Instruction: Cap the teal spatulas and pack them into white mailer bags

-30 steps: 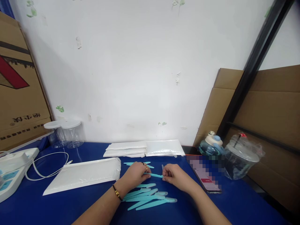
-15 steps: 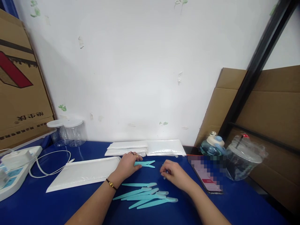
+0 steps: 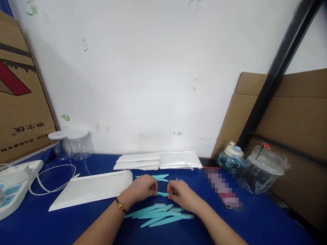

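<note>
A teal eyebrow razor (image 3: 162, 194) is held level between my two hands, just above the blue table. My left hand (image 3: 143, 186) pinches its left end, and my right hand (image 3: 180, 194) pinches its right end; the fingers hide both ends. Nearer to me lies a loose pile of several teal eyebrow razors (image 3: 155, 215), with pale clear covers at their right ends. Behind my left hand a few more razors (image 3: 161, 177) lie on the table, partly hidden. Small clear pieces (image 3: 184, 182), perhaps covers, show just behind my right hand.
A white padded mailer (image 3: 92, 190) lies left, and more mailers (image 3: 178, 160) lie along the wall. Right are a phone (image 3: 224, 204), partly blurred out, a teapot-like jar (image 3: 228, 157) and a bagged cup (image 3: 264, 173). Clear jars (image 3: 80, 148), a cable (image 3: 51, 189) and a power strip (image 3: 22, 190) stand left.
My left hand has come away from the far razors and nearer to me. Both hands have closed in on one razor, lifted from the top of the near pile.
</note>
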{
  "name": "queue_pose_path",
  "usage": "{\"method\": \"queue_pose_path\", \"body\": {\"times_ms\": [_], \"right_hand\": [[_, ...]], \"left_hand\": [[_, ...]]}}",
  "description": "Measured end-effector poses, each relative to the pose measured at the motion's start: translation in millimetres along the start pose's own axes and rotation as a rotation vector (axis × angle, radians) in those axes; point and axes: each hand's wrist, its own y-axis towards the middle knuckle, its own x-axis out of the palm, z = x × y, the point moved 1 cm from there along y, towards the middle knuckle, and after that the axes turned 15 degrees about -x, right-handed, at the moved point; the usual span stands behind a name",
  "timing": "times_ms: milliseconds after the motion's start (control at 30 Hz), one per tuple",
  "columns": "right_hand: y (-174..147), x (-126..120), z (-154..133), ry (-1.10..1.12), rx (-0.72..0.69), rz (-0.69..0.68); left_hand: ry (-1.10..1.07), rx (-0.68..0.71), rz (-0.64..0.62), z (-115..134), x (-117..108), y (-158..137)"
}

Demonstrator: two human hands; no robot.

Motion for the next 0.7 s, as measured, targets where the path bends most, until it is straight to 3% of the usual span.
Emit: {"method": "queue_pose_path", "body": {"times_ms": [133, 233, 367, 433, 533, 600, 700], "right_hand": [[-1, -11, 22, 0.053, 0.05, 0.148], [-6, -22, 37, -0.002, 0.088, 0.185], [-8, -26, 27, -0.14, 0.013, 0.209], [-6, -21, 12, -0.113, -0.04, 0.173], [-4, -8, -9, -0.045, -0.08, 0.063], [-2, 0, -16, -0.03, -0.09, 0.013], [0, 10, -17, -0.034, -0.091, -0.004]], "left_hand": [[0.042, -0.02, 0.134, -8, -3, 13], [0.075, -0.084, 0.197, -17, -7, 20], [0.076, -0.092, 0.287, -15, -11, 13], [0.031, -0.093, 0.214, -9, -13, 3], [0.01, -0.11, -0.101, 1, -14, -12], [0.041, -0.122, -0.241, 6, -13, -18], [0.063, -0.137, -0.23, 9, -10, -18]]}}
